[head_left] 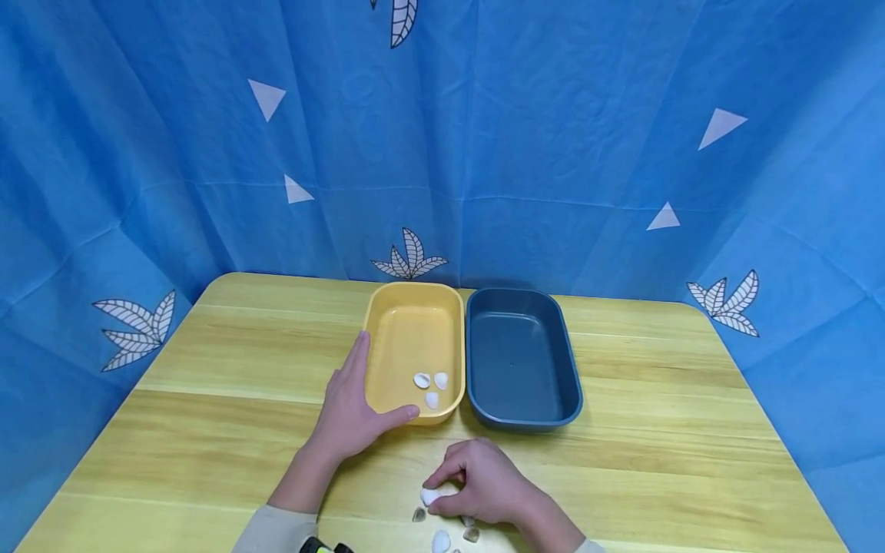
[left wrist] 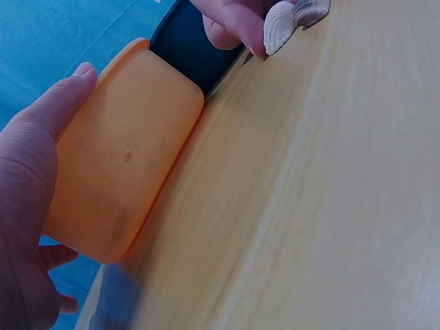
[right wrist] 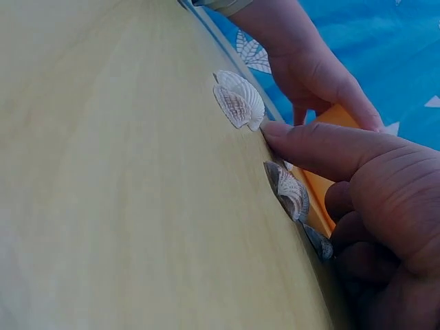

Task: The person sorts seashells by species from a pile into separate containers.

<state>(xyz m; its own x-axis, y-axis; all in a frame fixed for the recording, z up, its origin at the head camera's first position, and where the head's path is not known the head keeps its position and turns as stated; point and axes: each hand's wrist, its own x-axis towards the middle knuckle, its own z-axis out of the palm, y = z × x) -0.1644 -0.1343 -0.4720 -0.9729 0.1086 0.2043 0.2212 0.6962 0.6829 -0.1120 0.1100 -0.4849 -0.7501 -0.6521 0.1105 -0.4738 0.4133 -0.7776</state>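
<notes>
A white shell [head_left: 429, 496] is pinched between the thumb and the curled fingers of the right hand [head_left: 484, 482], close to the near edge of the wooden table [head_left: 657, 430]; in the right wrist view the fingertips [right wrist: 278, 129] are seen just beside a pale ribbed shell lying on the wood. A few more shells are scattered around that hand: a darker one [head_left: 419, 514] just to its left, another white one [head_left: 440, 541] and a brown one [head_left: 471, 534] nearer the table's front edge. The left hand [head_left: 349, 407] is laid against the near left corner of the yellow tray [head_left: 387, 322], with its fingers straight and held together along the tray's left wall and its thumb stretched along the near rim, so the tray is steadied rather than gripped. Three white shells [head_left: 432, 386] are gathered in the near right part of the yellow tray. The dark blue tray [head_left: 484, 307] stands touching the yellow one on its right side, and nothing is seen in it. The step in hand is judged to be the picking up of one shell from the loose group. The next move would call for a firm pinch to be kept while the shell is lifted and carried to a tray, the neighbouring shells being left undisturbed.
</notes>
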